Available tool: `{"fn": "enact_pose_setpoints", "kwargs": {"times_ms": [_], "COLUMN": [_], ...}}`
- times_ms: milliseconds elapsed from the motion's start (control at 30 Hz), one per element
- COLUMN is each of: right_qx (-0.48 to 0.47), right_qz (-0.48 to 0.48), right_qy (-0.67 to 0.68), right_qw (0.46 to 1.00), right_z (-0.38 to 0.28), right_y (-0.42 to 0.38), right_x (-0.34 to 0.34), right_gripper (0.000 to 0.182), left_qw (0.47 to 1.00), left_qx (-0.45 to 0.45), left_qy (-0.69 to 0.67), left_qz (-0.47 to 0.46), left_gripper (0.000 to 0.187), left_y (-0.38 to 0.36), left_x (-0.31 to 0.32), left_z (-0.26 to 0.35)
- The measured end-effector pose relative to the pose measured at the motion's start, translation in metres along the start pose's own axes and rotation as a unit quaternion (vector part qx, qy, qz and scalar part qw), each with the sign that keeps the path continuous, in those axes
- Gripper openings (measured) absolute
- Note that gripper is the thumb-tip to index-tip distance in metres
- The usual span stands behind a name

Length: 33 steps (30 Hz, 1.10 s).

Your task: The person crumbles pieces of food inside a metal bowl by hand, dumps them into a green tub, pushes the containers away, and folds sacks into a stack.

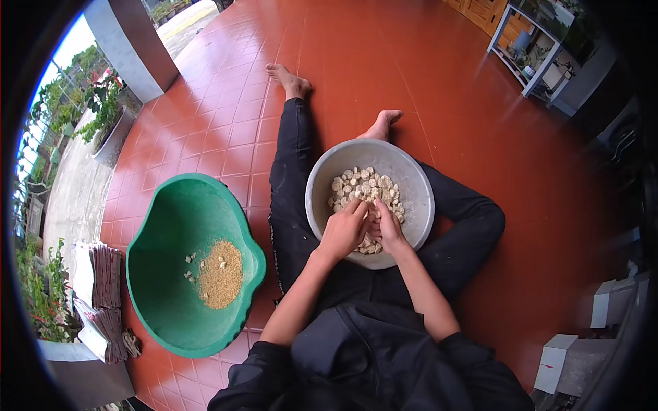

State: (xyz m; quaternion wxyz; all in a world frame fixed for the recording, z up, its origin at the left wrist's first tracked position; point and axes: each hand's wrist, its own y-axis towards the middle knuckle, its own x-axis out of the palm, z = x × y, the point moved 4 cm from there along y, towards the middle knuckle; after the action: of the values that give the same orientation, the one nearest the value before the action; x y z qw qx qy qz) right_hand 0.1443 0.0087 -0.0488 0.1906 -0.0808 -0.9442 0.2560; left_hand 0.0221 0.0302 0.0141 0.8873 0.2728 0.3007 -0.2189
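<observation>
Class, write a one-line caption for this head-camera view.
Both hands work over pale pieces in a grey bowl, beside a green basin holding golden grain.

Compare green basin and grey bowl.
Green basin: wavy rim, looks larger; grey bowl: round rim, looks smaller.
Basin sits on the floor; bowl sits between the person's legs.
Basin holds tan grains and a few pale bits; bowl holds many chunky pale pieces.
Both are open-topped.

I count two hands (345, 229), two basins (413, 205) (one beneath the grip, one left of it), two bare feet (291, 82) ahead, and, far left, what look like two paper stacks (105, 277).
</observation>
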Motion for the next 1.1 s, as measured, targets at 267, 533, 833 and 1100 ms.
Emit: {"fn": "enact_pose_setpoints", "kwargs": {"times_ms": [267, 533, 833, 1100], "right_qx": [-0.215, -0.268, -0.185, -0.248], "right_qz": [0.113, 0.288, 0.071, 0.232], "right_qy": [-0.12, -0.303, -0.213, -0.28], "right_qw": [0.963, 0.868, 0.957, 0.898], "right_z": [-0.008, -0.021, -0.019, -0.015], "right_y": [0.014, 0.065, 0.101, 0.105], "right_x": [-0.023, -0.067, -0.078, -0.106], "right_gripper": [0.057, 0.059, 0.044, 0.035], "left_qw": [0.986, 0.969, 0.961, 0.978], "left_qx": [-0.091, -0.22, -0.239, -0.103], "left_qy": [-0.123, 0.11, 0.0, 0.178], "left_qz": [0.067, 0.021, -0.143, -0.02], "left_gripper": [0.018, 0.054, 0.043, 0.023], "left_y": [0.005, 0.046, 0.084, 0.093], "left_x": [0.005, 0.019, 0.065, 0.028], "left_z": [-0.02, -0.085, -0.087, -0.073]}}
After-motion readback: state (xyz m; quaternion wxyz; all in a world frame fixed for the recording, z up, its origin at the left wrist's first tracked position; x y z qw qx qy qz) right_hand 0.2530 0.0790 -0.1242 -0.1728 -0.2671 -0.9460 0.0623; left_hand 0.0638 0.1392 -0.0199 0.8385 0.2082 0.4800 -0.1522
